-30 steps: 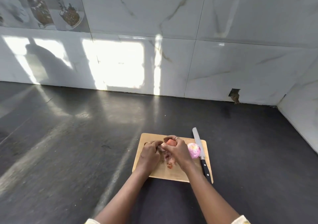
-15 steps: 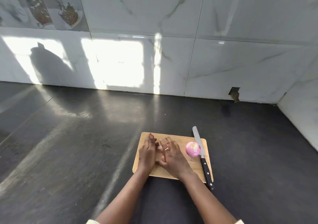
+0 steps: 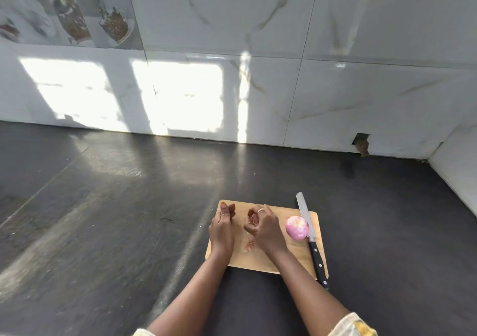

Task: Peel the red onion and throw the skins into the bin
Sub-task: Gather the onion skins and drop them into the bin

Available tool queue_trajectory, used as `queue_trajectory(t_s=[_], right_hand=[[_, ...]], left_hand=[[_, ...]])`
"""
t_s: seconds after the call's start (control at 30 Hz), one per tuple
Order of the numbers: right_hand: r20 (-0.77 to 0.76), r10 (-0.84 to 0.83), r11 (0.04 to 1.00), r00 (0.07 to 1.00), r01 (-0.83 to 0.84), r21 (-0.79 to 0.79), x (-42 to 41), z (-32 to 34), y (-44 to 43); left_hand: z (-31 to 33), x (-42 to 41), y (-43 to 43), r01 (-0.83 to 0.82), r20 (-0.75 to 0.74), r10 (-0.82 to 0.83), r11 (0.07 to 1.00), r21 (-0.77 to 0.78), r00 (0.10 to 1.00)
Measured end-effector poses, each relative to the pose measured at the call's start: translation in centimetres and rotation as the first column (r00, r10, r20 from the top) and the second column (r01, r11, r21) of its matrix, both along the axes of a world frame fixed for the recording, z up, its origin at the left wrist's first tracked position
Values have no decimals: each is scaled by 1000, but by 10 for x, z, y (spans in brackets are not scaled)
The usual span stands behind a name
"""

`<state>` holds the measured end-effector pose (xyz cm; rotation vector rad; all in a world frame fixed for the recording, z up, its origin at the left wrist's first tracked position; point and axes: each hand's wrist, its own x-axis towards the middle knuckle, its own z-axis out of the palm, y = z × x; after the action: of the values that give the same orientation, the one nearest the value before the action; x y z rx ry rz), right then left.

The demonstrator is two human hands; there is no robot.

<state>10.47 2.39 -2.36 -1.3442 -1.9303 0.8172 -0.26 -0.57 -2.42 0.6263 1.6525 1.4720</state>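
Observation:
A peeled red onion, pale pink, lies on the right part of a wooden cutting board, touching the knife blade. My right hand hovers over the board's middle with its fingers curled round reddish onion skins. To its left, my left hand rests edge-down on the board with straight fingers, holding nothing. A few skin scraps lie on the board between my hands. No bin is in view.
A black-handled knife lies along the board's right edge, blade pointing away from me. The board sits on a dark stone counter backed by a marble-tiled wall; a side wall closes in at the far right.
My hands swept flat across the board, then my right hand curled up around the gathered skins. My left hand turned onto its edge. The onion and knife stayed put.

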Motion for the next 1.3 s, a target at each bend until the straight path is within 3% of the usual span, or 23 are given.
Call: queue_trajectory(t_s=[0.07, 0.17, 0.23, 0.37, 0.5, 0.6, 0.67, 0.7, 0.77, 0.87, 0.93, 1.03, 1.1, 1.2, 1.3], right_hand=[[-292, -146, 976, 945, 90, -196, -1, 11, -1], [-655, -296, 901, 695, -25, -434, -10, 25, -4], [-688, -317, 876, 653, -76, -476, -16, 34, -8], [-580, -308, 863, 754, -35, -504, -26, 29, -14], [-440, -211, 934, 873, 47, -355, -32, 25, -19], [-513, -260, 948, 818, 113, -298, -37, 34, -25], [-602, -215, 915, 769, -58, -400, -39, 33, -28], [-598, -223, 917, 770, -41, -396, -39, 28, -26], [-661, -143, 921, 737, -147, -362, -34, 38, -29], [-751, -201, 946, 629, -73, -315, -27, 47, -24], [-657, -186, 967, 731, 18, -254, -20, 47, -18], [-545, -250, 957, 800, 119, -265, -8, 39, -6], [-356, -267, 955, 895, 196, -223, 4, 29, -1], [47, -125, 979, 991, 131, -159, 14, 22, -1], [270, 93, 985, 958, -48, -168, 10, 11, -4]], left_hand=[[8, 7, 0, 16, 174, -20, 1000, 22, 984], [20, 21, 1, 78, 439, -96, 995, 58, 893], [24, 29, 3, 85, 585, -132, 991, 106, 801], [33, 34, 6, -3, 717, -101, 990, 143, 689], [27, 31, 4, -40, 846, -102, 989, 144, 524], [28, 32, -1, -17, 885, -176, 979, 203, 431], [27, 33, -2, -19, 866, -172, 979, 205, 470], [26, 32, -1, -40, 875, -143, 983, 182, 463], [22, 28, 3, -103, 915, -107, 982, 159, 389], [20, 19, 5, -176, 954, -47, 979, 102, 296], [22, 14, 7, -216, 968, -18, 974, 74, 250], [24, 9, 7, -249, 972, -21, 965, 81, 233], [25, 1, 7, -262, 968, -37, 959, 104, 248], [22, -14, 10, -307, 961, -27, 945, 115, 277], [22, -24, 9, -348, 957, -7, 931, 112, 289]])
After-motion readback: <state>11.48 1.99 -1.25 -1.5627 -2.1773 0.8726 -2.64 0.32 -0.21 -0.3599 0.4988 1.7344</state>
